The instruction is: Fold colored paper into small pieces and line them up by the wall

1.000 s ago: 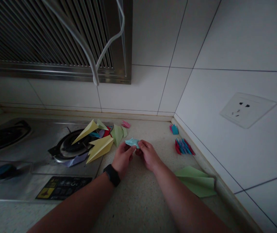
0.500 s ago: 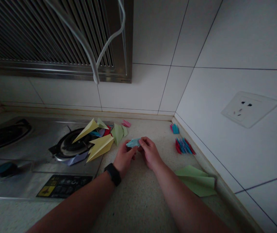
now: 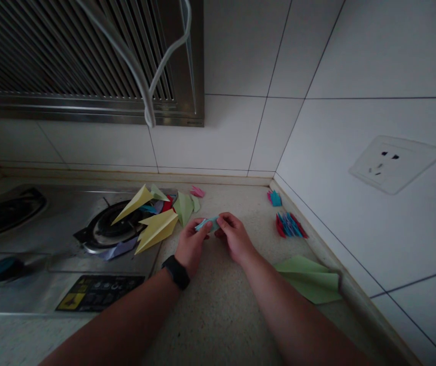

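Note:
A small light-blue piece of folded paper (image 3: 213,224) is held just above the counter between both hands. My left hand (image 3: 192,245), with a black watch on its wrist, is closed on the paper's left part, thumb on top. The fingers of my right hand (image 3: 235,238) pinch its right end. Fingers cover much of the paper, so its full shape is hidden. Left of the hands lie a yellow paper plane (image 3: 157,233) and a green folded paper (image 3: 183,207). A small pink folded paper (image 3: 197,191) sits behind them.
A gas stove (image 3: 65,264) is at left, with another yellow paper plane (image 3: 134,203) over its burner. Red and blue folded papers (image 3: 291,225), a blue-and-pink one (image 3: 274,198) and a green paper plane (image 3: 309,279) lie along the right wall. A white cable (image 3: 149,109) hangs before the range hood (image 3: 179,116).
My left hand has shifted its thumb and fingers on the light-blue paper, which has turned slightly. My right hand still pinches its end. The view has shifted a little.

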{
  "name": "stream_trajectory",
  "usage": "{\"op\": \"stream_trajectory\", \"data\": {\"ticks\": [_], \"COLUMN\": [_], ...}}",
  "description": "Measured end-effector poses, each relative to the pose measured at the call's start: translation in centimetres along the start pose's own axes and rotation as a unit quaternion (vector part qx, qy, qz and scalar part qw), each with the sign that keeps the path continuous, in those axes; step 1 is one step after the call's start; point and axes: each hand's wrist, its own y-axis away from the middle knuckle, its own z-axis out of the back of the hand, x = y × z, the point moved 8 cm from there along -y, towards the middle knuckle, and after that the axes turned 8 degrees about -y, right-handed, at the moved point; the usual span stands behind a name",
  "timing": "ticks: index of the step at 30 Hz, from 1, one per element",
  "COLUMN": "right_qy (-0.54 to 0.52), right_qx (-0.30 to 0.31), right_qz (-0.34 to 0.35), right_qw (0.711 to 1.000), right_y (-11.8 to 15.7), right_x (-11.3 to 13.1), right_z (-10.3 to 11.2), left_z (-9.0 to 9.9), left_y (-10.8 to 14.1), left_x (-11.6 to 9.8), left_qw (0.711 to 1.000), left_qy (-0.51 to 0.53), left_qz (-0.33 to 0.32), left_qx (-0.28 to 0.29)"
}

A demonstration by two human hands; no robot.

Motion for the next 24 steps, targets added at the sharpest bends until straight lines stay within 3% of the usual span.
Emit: {"op": "stream_trajectory", "data": {"ticks": [9,15,24], "right_qy": [-0.092,-0.122,-0.108], "right_qx": [0.040,0.067,-0.017], "right_qz": [-0.064,-0.095,-0.019], "right_qw": [0.993,0.986,0.994], "right_y": [0.4,0.8,-0.4], "right_x": [-0.4,-0.6,-0.4], "right_z": [-0.9,-1.3,0.4], "left_z": [-0.4,-0.8,0.1], "left_y": [0.2,0.3,0.0], "left_x": [0.5,0.2,0.8], "left_qw": [0.998,0.997,0.999], "left_qy": [0.038,0.041,0.028], "left_qz": [0.032,0.015,0.027], "left_qx": [0.037,0.058,-0.001]}}
